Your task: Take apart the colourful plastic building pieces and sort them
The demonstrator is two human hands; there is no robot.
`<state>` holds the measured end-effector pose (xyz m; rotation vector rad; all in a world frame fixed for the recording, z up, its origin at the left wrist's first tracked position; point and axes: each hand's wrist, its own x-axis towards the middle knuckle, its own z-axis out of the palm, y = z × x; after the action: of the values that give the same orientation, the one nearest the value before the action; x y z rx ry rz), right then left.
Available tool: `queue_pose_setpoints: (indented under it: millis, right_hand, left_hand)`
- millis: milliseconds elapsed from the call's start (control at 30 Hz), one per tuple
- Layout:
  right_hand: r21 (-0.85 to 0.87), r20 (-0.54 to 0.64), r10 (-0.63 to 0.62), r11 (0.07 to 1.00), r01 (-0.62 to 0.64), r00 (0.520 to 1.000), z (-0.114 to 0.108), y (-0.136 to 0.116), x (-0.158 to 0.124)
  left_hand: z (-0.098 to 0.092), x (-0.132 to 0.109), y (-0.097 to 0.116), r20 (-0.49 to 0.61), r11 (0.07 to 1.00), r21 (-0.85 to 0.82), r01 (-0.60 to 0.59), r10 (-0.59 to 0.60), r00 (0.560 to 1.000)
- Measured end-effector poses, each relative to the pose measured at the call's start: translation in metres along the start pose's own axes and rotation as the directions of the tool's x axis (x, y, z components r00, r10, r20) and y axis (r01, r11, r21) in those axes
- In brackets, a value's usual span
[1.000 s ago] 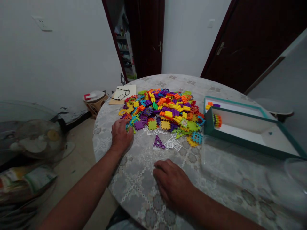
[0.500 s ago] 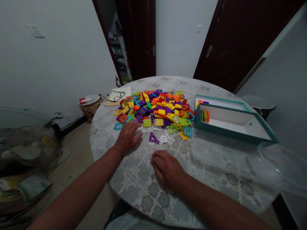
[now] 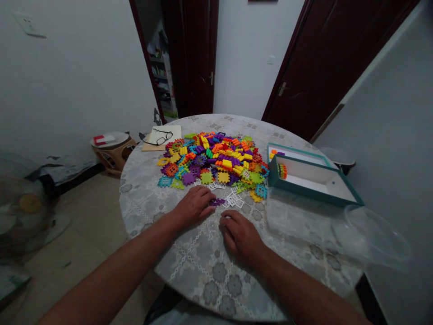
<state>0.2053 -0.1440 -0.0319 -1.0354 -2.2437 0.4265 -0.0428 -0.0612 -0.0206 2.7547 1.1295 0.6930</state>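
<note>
My left hand (image 3: 195,205) reaches in low over the table. Its thumb and fingertips are closed on a purple triangular building piece (image 3: 218,202), which looks tilted and is partly covered by the fingers. My right hand (image 3: 241,234) rests on the tablecloth just to the right, fingers curled in, and I see nothing in them. Between the hands and the pile lie several white window-frame pieces (image 3: 233,197). Behind them spreads a big heap of colourful plastic building pieces (image 3: 226,163), with a purple square piece (image 3: 188,178) at its near edge.
The round table (image 3: 189,271) has a patterned cloth. At right stands a green-edged box (image 3: 314,185) with a few pieces inside. A clear plastic container (image 3: 375,230) lies nearer me. Eyeglasses (image 3: 161,138) rest on paper at the far left. A wooden stool (image 3: 113,155) stands beyond the table.
My left hand has moved right, from the pile's near edge to the purple triangular piece, and closed on it. A purple square piece now shows where that hand was. My right hand has barely moved.
</note>
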Motion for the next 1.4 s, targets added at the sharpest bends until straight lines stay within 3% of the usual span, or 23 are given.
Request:
queue_pose_setpoints:
  millis: [167, 300, 467, 633, 767, 867, 1000, 1067, 1200, 1300, 1400]
  right_hand:
    - [0.071, -0.152, 0.066, 0.996, -0.055, 0.986, -0.002, 0.003, 0.007]
    - [0.064, -0.119, 0.157, 0.987, -0.150, 0.980, -0.002, 0.001, 0.026]
    - [0.031, -0.059, 0.169, 0.985, -0.168, 0.984, 0.016, -0.004, 0.052]
    - [-0.024, -0.086, 0.198, 0.979, -0.201, 0.976, 0.025, -0.007, 0.052]
    - [-0.140, -0.180, 0.139, 0.976, -0.165, 0.974, -0.002, -0.009, 0.047]
    - [-0.291, -0.356, 0.119, 0.928, -0.231, 0.927, -0.040, -0.003, 0.047]
    - [-0.458, -0.574, 0.170, 0.745, -0.486, 0.801, -0.091, 0.021, 0.038]
    - [-0.528, -0.570, 0.247, 0.621, -0.579, 0.784, -0.106, 0.035, 0.030]
    - [-0.621, -0.435, 0.501, 0.435, -0.652, 0.748, -0.116, 0.057, 0.014]
    - [-0.638, -0.401, 0.514, 0.438, -0.634, 0.758, -0.113, 0.063, 0.010]
    - [-0.631, -0.438, 0.363, 0.527, -0.569, 0.822, -0.105, 0.060, 0.014]
  left_hand:
    - [0.003, -0.001, -0.007, -0.054, 0.998, -0.044, -0.051, 0.049, 0.997]
    - [0.010, -0.002, -0.013, -0.054, 0.999, -0.016, -0.032, 0.031, 0.998]
    - [0.018, -0.008, -0.015, -0.030, 1.000, 0.006, -0.020, 0.020, 0.999]
    - [0.006, -0.013, -0.005, -0.065, 0.988, -0.133, -0.075, 0.067, 0.996]
    - [-0.003, -0.014, -0.005, -0.139, 0.980, -0.196, 0.022, -0.050, 0.989]
    - [-0.004, -0.013, -0.014, -0.227, 0.982, -0.167, 0.092, -0.129, 0.965]
    - [-0.013, -0.015, -0.028, -0.406, 0.968, -0.096, 0.232, -0.251, 0.879]
    - [-0.022, -0.017, -0.038, -0.516, 0.934, -0.067, 0.351, -0.334, 0.789]
    - [-0.035, -0.024, -0.061, -0.659, 0.817, -0.105, 0.567, -0.484, 0.576]
    - [-0.035, -0.030, -0.075, -0.632, 0.714, -0.143, 0.686, -0.599, 0.492]
    - [-0.026, -0.032, -0.079, -0.537, 0.628, -0.104, 0.772, -0.689, 0.488]
